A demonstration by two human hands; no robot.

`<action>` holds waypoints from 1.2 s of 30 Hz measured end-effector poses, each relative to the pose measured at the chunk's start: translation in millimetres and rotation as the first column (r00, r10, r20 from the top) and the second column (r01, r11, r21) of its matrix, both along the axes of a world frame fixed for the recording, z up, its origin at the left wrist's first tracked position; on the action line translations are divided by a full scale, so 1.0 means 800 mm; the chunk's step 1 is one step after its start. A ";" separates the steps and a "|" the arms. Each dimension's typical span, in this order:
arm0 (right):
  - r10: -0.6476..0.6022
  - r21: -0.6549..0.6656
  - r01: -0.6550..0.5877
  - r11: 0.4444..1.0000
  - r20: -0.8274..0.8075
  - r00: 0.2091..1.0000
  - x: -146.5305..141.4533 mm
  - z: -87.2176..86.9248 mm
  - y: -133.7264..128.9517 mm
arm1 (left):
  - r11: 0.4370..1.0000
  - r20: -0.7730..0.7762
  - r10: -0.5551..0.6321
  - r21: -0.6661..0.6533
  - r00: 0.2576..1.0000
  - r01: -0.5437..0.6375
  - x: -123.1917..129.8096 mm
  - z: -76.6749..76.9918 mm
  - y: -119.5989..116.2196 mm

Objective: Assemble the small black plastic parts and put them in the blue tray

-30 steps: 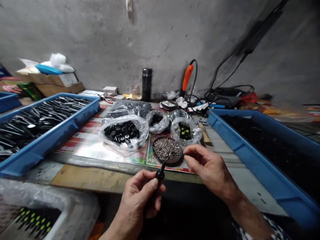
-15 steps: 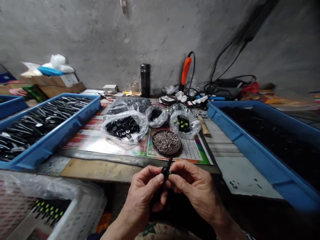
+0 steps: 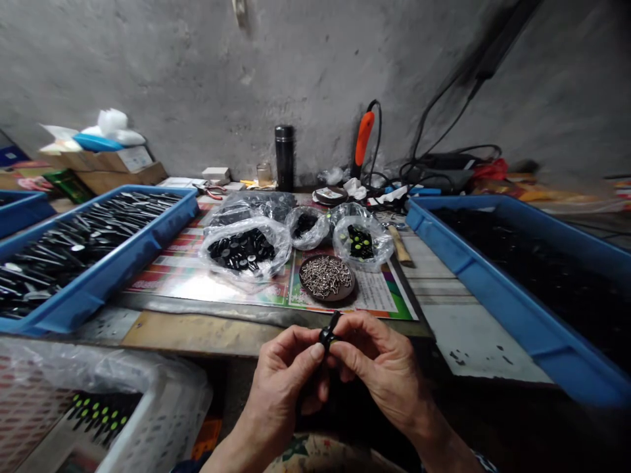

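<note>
Pinching small black plastic part (image 3: 328, 337) between left hand (image 3: 280, 387) and right hand (image 3: 377, 374) | fingers (image 3: 315, 352) closed on it | just ahead of fingers: round dark dish of screws (image 3: 344, 293), bagged black parts (image 3: 241, 251) | right of fingers: blue tray (image 3: 493, 307)

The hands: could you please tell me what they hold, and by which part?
The left hand and right hand pinch a black plastic part at its thick middle.

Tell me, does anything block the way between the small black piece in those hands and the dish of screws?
Nothing visible blocks it. The black piece, pinched by the left hand and right hand, has only the bench's front edge and the printed mat before the dish of screws.
</note>
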State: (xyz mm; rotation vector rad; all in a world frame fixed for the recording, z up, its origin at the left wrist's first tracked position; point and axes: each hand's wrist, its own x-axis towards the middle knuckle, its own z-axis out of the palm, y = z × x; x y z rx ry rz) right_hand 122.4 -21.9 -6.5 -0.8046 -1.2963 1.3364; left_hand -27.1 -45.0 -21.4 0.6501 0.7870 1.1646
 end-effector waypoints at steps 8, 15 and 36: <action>0.007 -0.063 -0.008 0.998 -0.011 1.000 0.000 -0.003 0.001 | 1.000 0.010 -0.005 -0.018 1.000 0.005 0.000 0.000 0.000; 0.035 -0.093 -0.037 0.995 -0.023 0.999 -0.001 -0.001 0.003 | 1.000 0.031 -0.022 0.003 0.999 0.022 -0.002 -0.007 -0.002; -0.181 0.384 -0.005 0.923 0.448 0.875 0.027 0.009 0.012 | 0.934 -0.443 0.149 0.357 0.884 0.021 -0.014 0.001 0.001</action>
